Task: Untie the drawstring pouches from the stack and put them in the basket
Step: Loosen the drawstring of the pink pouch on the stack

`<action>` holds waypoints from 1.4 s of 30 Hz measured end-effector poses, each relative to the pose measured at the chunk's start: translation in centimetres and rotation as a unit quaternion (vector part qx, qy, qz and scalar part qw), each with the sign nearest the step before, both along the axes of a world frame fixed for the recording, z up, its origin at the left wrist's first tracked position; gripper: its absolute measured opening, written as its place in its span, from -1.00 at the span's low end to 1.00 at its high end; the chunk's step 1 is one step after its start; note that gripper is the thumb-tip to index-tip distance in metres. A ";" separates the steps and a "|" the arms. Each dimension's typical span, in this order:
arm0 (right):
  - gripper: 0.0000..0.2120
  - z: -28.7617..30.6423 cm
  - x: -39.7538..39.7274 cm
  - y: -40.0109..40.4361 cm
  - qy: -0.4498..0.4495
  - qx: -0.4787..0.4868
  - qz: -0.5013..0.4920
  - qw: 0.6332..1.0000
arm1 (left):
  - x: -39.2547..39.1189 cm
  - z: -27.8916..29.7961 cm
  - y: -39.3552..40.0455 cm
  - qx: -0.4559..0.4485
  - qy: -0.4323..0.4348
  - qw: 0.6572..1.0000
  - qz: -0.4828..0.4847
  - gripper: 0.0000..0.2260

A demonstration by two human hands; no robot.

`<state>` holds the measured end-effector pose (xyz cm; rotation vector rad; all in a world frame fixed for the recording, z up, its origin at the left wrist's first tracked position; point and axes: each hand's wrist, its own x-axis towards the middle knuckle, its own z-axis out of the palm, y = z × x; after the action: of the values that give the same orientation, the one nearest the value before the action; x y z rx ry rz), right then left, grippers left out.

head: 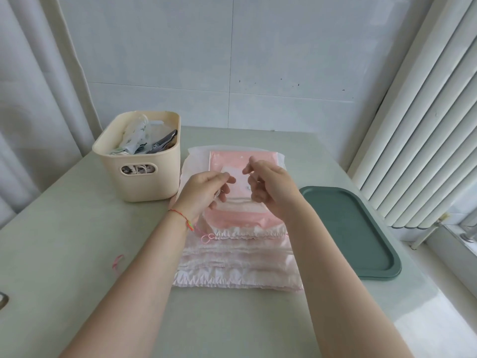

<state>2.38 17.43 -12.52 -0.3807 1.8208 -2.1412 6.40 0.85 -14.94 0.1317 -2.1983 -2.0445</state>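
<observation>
A stack of pink satin drawstring pouches (240, 257) lies flat in the middle of the table, ruffled tops toward me. Both hands hover just above its far half. My left hand (204, 192) pinches a thin pale string between thumb and fingertips. My right hand (268, 184) pinches the other end of that string, fingers curled. A pink drawstring loop (207, 237) sticks out at the stack's left edge. The cream plastic basket (140, 177) stands to the left of the stack and holds several patterned pouches.
A dark green tray (358, 228) lies to the right of the stack. A small pink string scrap (117, 262) rests on the table at left. A white radiator (426, 125) and curtains flank the table; a tiled wall is behind.
</observation>
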 end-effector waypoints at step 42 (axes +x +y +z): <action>-0.57 0.1 -0.4 1.1 0.223 0.414 -0.006 0.883 | 0.0 0.4 0.3 0.034 -0.052 0.996 0.062 -0.88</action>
<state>2.01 18.52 -12.43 -0.6620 2.7635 -1.1242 6.43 1.14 -14.50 0.3820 -2.1203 -2.0883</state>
